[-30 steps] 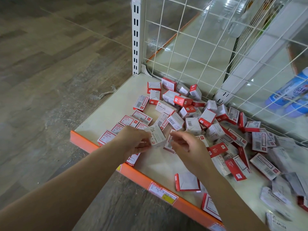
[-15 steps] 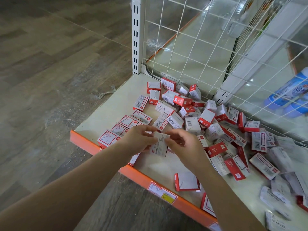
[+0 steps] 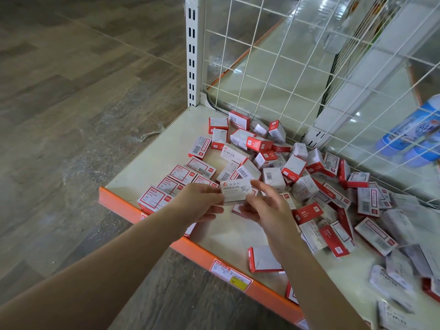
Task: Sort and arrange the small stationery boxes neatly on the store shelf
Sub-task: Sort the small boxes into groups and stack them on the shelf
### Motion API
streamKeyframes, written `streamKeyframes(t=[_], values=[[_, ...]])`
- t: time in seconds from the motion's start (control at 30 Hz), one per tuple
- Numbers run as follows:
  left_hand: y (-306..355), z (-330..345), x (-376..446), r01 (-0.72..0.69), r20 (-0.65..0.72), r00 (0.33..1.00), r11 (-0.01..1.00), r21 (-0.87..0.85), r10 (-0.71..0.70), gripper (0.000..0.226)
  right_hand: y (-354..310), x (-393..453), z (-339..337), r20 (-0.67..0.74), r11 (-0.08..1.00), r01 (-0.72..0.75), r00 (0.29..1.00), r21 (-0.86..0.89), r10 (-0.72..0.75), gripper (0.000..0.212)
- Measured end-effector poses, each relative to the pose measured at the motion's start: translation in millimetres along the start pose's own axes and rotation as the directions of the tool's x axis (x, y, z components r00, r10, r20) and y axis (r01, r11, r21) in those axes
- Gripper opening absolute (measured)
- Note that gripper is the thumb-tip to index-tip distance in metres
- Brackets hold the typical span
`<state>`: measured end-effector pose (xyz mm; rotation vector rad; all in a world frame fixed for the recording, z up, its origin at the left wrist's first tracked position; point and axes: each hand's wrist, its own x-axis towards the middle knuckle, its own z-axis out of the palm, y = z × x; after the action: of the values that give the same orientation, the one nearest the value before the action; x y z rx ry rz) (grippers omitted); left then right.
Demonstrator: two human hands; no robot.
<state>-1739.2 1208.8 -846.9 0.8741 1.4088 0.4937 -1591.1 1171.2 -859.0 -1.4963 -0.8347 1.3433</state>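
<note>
Both hands, left hand point(image 3: 198, 201) & right hand point(image 3: 266, 206), pinch the small white-and-red "PAPER CLIPS" card box point(image 3: 235, 190) just above the cream shelf w/ orange front edge point(image 3: 190, 248), so a loose grip could drop it, knocking the neat flat row of red-framed boxes point(image 3: 176, 184) askew.

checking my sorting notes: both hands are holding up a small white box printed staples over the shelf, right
Not quite. The small white cardboard box reads PAPER CLIPS, not staples, as the head view shows. The rest stands: the left hand and the right hand both hold it up over the cream shelf with the orange front edge.
</note>
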Motion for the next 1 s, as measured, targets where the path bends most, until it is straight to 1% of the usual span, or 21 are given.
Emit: streamKeyframes(t=[0.07,0.1,0.17,0.23,0.3,0.4,0.6,0.73,0.87,1.0], values=[[-0.3,-0.7,-0.8,-0.027,-0.017,0.999,1.0,0.005,0.027,0.022,3.1,-1.8,-3.5,0.051,0.998,0.007,0.999,-0.059,-0.004,0.03],[-1.6,-1.3,-1.7,-0.053,-0.026,0.998,0.998,0.044,0.054,0.022,4.8,-2.6,-5.6,0.081,0.995,0.017,0.997,-0.097,-0.009,0.033],[-6.2,-3.0,-4.4,-0.125,-0.037,0.99,0.976,0.176,0.133,0.025,6.7,-4.6,-8.4,0.124,0.983,0.046,0.992,-0.177,-0.024,0.039],[-12.3,-4.6,-8.7,-0.195,-0.028,0.977,0.945,0.264,0.209,0.029,7.9,-5.9,-10.2,0.144,0.964,0.079,0.989,-0.253,-0.043,0.041],[-17.1,-5.3,-13.0,-0.264,-0.003,0.96,0.914,0.309,0.279,0.032,7.5,-7.4,-11.1,0.153,0.944,0.106,0.986,-0.311,-0.06,0.042],[-18.0,-5.8,-17.2,-0.338,0.034,0.936,0.866,0.368,0.35,0.037,7.5,-9.1,-12.1,0.165,0.93,0.143,0.982,-0.339,-0.091,0.043],[-19.6,-5.3,-18.4,-0.37,0.068,0.921,0.81,0.455,0.382,0.041,5.5,-12.8,-14.2,0.189,0.907,0.198,0.973,-0.373,-0.135,0.043],[-23.4,-4.0,-20.7,-0.395,0.087,0.908,0.771,0.5,0.409,0.038,6.7,-13.7,-16.0,0.177,0.859,0.234,0.969,-0.455,-0.17,0.043],[-25.1,-1.9,-21.3,-0.408,0.088,0.9,0.755,0.514,0.427,0.038,5.9,-15.7,-16.5,0.172,0.826,0.223,0.973,-0.517,-0.155,0.04],[-27.9,-2.1,-20.5,-0.391,0.081,0.906,0.747,0.537,0.416,0.041,1.3,-22.2,-18.8,0.163,0.784,0.199,0.979,-0.589,-0.126,0.03]])
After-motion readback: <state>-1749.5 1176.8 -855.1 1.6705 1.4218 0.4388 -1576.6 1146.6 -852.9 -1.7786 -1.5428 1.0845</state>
